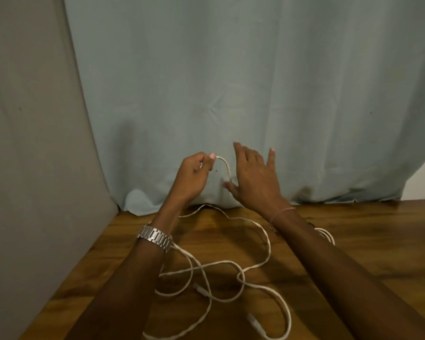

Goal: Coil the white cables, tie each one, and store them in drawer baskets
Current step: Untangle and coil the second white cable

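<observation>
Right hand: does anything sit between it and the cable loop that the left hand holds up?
Nothing visible does. The right hand is open with its fingers right beside the cable arching from the left hand, in front of the curtain. No drawer basket is in view.

The desk [353,241] is glossy brown wood. The curtain [231,82] is matt cloth. The watch [155,238] band is shiny metal.

Wooden table [353,241] under loose, tangled white cables [241,273].
</observation>
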